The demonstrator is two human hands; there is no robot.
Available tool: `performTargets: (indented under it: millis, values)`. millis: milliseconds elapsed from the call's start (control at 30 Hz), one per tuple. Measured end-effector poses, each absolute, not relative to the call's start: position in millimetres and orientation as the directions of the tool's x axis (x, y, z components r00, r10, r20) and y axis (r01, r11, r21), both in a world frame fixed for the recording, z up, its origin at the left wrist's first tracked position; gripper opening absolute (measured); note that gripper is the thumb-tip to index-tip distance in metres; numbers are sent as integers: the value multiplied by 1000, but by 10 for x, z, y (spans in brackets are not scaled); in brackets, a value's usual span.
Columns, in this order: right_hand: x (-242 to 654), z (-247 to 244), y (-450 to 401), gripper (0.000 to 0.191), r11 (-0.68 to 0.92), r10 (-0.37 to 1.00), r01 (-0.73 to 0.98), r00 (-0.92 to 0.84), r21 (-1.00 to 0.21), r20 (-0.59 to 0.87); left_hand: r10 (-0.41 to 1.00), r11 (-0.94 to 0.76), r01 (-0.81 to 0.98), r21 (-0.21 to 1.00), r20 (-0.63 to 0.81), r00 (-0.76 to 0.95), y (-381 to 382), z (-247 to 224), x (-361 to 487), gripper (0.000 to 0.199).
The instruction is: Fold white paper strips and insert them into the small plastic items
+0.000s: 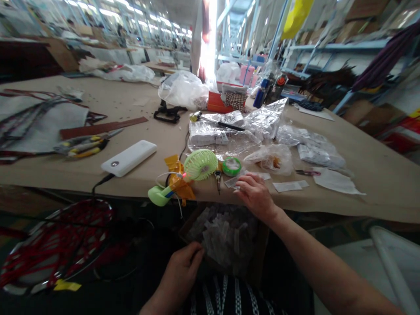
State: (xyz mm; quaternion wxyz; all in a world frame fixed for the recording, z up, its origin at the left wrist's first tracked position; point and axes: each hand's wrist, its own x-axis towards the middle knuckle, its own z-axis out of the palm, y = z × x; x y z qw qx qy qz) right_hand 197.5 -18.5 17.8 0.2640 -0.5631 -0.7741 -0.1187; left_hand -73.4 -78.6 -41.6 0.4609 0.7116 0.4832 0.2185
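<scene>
At the table's front edge my right hand (255,195) is closed, fingers curled and fingertips at a clear plastic strip (232,182). Whether it grips the strip or something small is hidden. My left hand (182,266) is low in front of my lap, thumb and fingers pressed together; what they hold, if anything, does not show. Beside it, below the table edge, is a box filled with translucent plastic pieces (226,232). A green tape roll (231,166) and a small screwdriver-like tool (218,180) lie left of my right hand. More clear strips (290,186) lie to its right.
A green fan (200,164) hangs at the table edge, held with orange tape (183,186). Left of it lie a white power bank (129,158) and pliers (85,146). Behind are a hammer (216,121) and plastic-wrapped packs (210,133). Small scissors (307,173) lie right.
</scene>
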Motion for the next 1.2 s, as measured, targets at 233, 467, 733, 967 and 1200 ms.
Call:
performTargets:
  millis: [233,467,733,967,1200]
  values:
    - [1858,-93,-244,27,327,786,944,-249,-39,566,882,-40,447,894,-179,435,-806,-430,-657,25]
    - [1903,-65,-224,16,407,743,886,-182,-220,644,866,-46,462,886,-194,460,-750,-400,-484,23]
    - [1919,-77,-192,12,455,724,832,-138,-318,676,837,57,387,920,-256,484,-578,-253,-113,20]
    - [1917,-81,-179,12,449,726,831,-126,-328,676,793,247,281,927,-360,491,-478,-167,111,17]
    - [1959,-85,-211,6,490,714,805,-151,-334,683,742,390,148,909,-405,534,-368,-48,287,16]
